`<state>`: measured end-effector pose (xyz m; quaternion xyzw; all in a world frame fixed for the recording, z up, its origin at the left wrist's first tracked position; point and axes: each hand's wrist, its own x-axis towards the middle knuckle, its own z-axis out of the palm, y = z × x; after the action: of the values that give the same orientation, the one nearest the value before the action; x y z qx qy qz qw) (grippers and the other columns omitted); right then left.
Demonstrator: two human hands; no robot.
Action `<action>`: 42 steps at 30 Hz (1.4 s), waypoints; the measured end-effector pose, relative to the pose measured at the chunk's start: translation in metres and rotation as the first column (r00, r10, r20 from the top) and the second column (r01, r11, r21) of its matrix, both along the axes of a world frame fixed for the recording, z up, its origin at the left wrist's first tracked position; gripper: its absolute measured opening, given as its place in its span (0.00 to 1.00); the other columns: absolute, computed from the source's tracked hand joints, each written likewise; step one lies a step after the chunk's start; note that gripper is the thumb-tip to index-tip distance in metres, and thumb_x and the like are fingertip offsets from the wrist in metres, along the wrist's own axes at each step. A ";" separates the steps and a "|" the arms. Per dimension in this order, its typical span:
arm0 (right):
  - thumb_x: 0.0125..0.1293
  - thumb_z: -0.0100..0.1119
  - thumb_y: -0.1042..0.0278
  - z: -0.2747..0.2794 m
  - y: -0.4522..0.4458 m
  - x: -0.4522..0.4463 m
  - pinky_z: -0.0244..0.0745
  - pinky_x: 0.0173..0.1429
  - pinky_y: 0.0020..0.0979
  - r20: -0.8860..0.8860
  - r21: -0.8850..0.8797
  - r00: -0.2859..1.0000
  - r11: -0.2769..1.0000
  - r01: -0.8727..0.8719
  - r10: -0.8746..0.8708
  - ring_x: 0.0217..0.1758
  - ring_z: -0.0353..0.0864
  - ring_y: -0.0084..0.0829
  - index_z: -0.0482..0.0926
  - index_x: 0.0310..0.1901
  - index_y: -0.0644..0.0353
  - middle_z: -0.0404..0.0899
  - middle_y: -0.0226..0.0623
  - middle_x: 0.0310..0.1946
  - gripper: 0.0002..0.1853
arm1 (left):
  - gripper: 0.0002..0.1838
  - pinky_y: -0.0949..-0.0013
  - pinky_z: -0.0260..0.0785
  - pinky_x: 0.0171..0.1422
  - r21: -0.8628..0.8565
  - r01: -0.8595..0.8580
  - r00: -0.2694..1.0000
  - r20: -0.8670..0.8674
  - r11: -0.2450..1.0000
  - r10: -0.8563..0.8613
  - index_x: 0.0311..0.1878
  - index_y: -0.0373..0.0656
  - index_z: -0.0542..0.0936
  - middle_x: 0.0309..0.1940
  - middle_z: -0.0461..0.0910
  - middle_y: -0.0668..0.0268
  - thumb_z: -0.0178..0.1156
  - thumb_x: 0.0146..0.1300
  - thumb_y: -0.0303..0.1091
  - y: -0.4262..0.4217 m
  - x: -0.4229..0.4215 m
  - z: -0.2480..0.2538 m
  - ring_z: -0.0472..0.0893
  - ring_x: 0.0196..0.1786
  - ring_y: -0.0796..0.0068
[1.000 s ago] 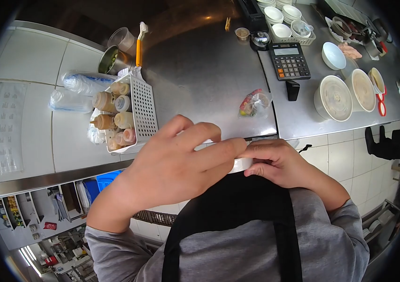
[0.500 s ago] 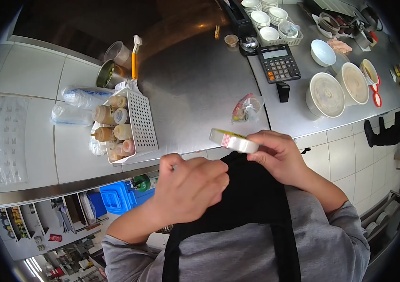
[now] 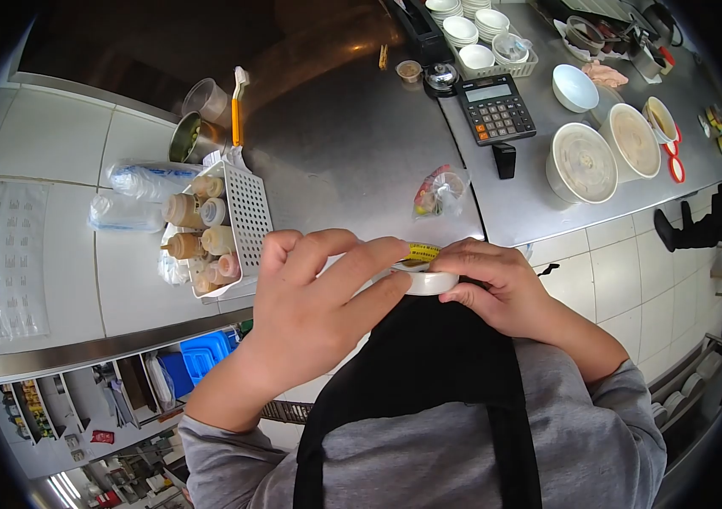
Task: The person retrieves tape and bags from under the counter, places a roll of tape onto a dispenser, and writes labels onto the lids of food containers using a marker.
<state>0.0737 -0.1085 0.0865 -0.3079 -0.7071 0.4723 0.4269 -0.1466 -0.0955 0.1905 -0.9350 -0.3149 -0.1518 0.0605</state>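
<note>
Holding tape (image 3: 431, 283) up before apron (image 3: 416, 356), near front edge of desk (image 3: 344, 178), clamped between thumb and fingers of right hand (image 3: 509, 284); with left hand (image 3: 318, 297) at its left rim, fingers bent and spread, can't tell if pinching or just touching. On desk past tape: bag (image 3: 444, 192) just ahead, basket (image 3: 252, 222) of bottles (image 3: 183, 247) to left, calculator (image 3: 497, 109) beside bell (image 3: 441, 79) to right, lidded tubs (image 3: 583, 164) farther right, bowl (image 3: 575, 88) behind them.
</note>
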 end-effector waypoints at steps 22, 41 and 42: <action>0.66 0.57 0.74 -0.015 -0.003 0.005 0.73 0.42 0.22 -0.145 -0.276 0.988 0.957 -0.095 0.056 0.39 0.78 0.21 0.75 0.52 0.62 0.78 0.32 0.37 0.13 | 0.10 0.65 0.65 0.47 -0.347 0.261 0.889 0.449 0.901 -0.085 0.36 0.45 0.74 0.42 0.82 0.66 0.66 0.53 0.25 0.008 -0.019 -0.050 0.76 0.39 0.67; 0.62 0.48 0.71 -0.134 0.111 0.052 0.73 0.54 0.39 0.855 0.497 0.064 0.848 0.183 -0.514 0.54 0.72 0.43 0.73 0.54 0.58 0.67 0.41 0.60 0.17 | 0.24 0.70 0.69 0.60 -0.780 0.211 0.106 0.618 0.590 0.779 0.59 0.43 0.56 0.41 0.62 0.67 0.49 0.63 0.13 0.047 -0.073 -0.255 0.74 0.51 0.74; 0.61 0.49 0.73 -0.136 0.114 0.057 0.74 0.54 0.40 0.853 0.492 0.105 0.855 0.167 -0.511 0.52 0.73 0.44 0.74 0.53 0.59 0.68 0.43 0.59 0.17 | 0.24 0.70 0.69 0.60 -0.783 0.202 0.084 0.612 0.588 0.786 0.59 0.43 0.56 0.41 0.62 0.67 0.49 0.63 0.13 0.049 -0.082 -0.263 0.74 0.51 0.74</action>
<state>0.1310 0.0053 -0.0496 -0.6268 -0.7777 -0.0444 0.0200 -0.2282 -0.0465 -0.0722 -0.4381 -0.5127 -0.5521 -0.4903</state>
